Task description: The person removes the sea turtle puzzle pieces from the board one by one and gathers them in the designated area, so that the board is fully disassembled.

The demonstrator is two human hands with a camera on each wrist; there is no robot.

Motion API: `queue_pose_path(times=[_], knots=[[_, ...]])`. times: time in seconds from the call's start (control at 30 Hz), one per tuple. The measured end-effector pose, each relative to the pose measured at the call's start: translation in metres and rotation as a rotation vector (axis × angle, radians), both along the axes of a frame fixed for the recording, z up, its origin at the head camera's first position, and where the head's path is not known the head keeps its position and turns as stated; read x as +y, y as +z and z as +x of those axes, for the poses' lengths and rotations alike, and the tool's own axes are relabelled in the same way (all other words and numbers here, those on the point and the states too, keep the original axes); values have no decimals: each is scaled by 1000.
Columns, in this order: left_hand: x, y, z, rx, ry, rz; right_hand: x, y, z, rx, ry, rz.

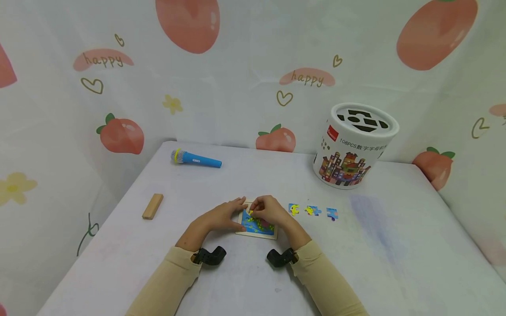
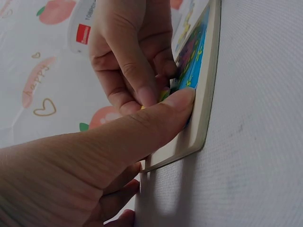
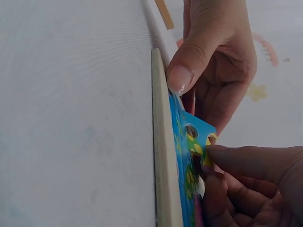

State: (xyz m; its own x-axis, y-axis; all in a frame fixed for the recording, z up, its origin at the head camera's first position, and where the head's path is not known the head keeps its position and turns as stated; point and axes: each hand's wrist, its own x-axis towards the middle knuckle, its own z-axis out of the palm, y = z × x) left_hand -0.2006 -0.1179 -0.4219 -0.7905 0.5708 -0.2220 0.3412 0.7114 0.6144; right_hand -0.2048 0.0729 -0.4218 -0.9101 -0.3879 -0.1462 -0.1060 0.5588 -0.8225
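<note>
Puzzle board, one piece in the fingers, three pieces loose

Landmark: one square jigsaw board with a pale wooden frame (image 1: pixel 257 235), flat on the white tabletop (image 1: pixel 245 281), its picture blue with green and pink.

Hands: two. Left hand (image 1: pixel 225 215) lies loosely spread at the board's left side, thumb pressing on the frame; it is not closed into a fist. Right hand (image 1: pixel 270 210) is over the board, gripping one blue-and-yellow jigsaw piece (image 3: pixel 201 126) between thumb and finger. That piece is tilted up above the picture; whether its lower edge touches the board, cannot tell.

Loose pieces: three, in a row just right of the board. First piece (image 1: pixel 294 209), yellow and blue, is nearest; second piece (image 1: pixel 314 210), yellow and blue; third piece (image 1: pixel 332 213), mostly blue, is farthest.

Other items, one each: blue toy microphone (image 1: pixel 199 160) with grey mesh head, behind and left of the board; plain rectangular wooden block (image 1: pixel 152 206), well left of it; white cylindrical tub (image 1: pixel 348 149) with perforated lid, behind and right.

Two black wrist cameras (image 1: pixel 213 256), one per wrist, in front of the board.
</note>
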Motion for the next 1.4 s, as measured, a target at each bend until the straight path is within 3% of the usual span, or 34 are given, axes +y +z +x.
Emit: queue_pose_path(times=[0.33, 0.63, 1.4], knots=[[1, 2, 0, 15, -17, 11, 9, 7, 4, -91, -2, -107], [4, 4, -1, 4, 13, -15, 29, 7, 8, -164, -15, -173], [3, 4, 5, 0, 43, -9, 81, 1, 20, -176, -130, -108]])
